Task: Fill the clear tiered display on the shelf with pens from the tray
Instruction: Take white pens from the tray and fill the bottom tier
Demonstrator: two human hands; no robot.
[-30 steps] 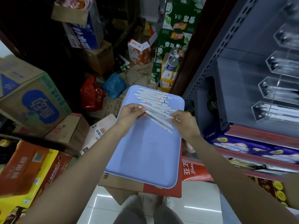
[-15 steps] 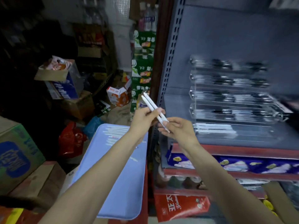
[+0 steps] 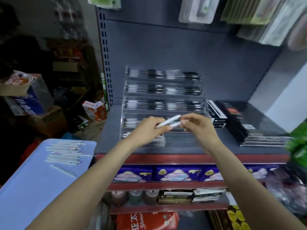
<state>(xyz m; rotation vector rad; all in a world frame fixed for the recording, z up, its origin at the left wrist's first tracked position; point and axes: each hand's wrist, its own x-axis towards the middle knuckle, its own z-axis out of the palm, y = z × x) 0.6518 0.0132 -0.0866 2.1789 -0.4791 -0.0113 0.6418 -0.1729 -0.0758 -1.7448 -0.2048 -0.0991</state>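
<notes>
While both hands (image 3: 174,128) grip white pens (image 3: 171,122), labels unreadable.

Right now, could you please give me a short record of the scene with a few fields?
Held: two white pens, gripped at either end by the left hand and the right hand
Position: in front of the clear display, near its lower tiers
Display: upper tiers hold dark pens
Tray: blue, lower left, with more white pens
Beside display: black boxes on the shelf
</notes>
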